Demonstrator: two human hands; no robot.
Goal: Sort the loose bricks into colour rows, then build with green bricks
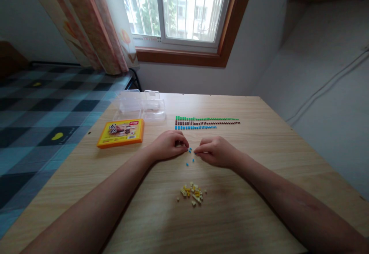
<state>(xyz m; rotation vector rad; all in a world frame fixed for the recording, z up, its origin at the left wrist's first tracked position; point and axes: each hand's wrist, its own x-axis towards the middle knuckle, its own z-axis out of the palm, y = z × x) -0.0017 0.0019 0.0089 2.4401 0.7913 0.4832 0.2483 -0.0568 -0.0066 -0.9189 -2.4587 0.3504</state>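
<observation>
Several tiny blue building bricks (pixel 190 150) lie loose on the table between my two hands. My left hand (pixel 168 145) rests just to their left, its fingers curled and the tips drawn together; whatever they hold, if anything, is too small to make out. From the right, my right hand (pixel 217 151) pinches thumb and forefinger at a small blue brick by the fingertips. Beyond the hands run a green row of bricks (pixel 201 119), a brown row (pixel 201 123) and a shorter blue row (pixel 193 127). Nearer me sits a loose pile of yellow and cream bricks (pixel 192 193).
A yellow and orange box (pixel 121 133) lies on the left of the wooden table (pixel 259 192). Clear plastic containers (pixel 140 106) stand behind it. A bed with a checked cover (pixel 57 112) adjoins the left side; a window (pixel 187 12) is ahead.
</observation>
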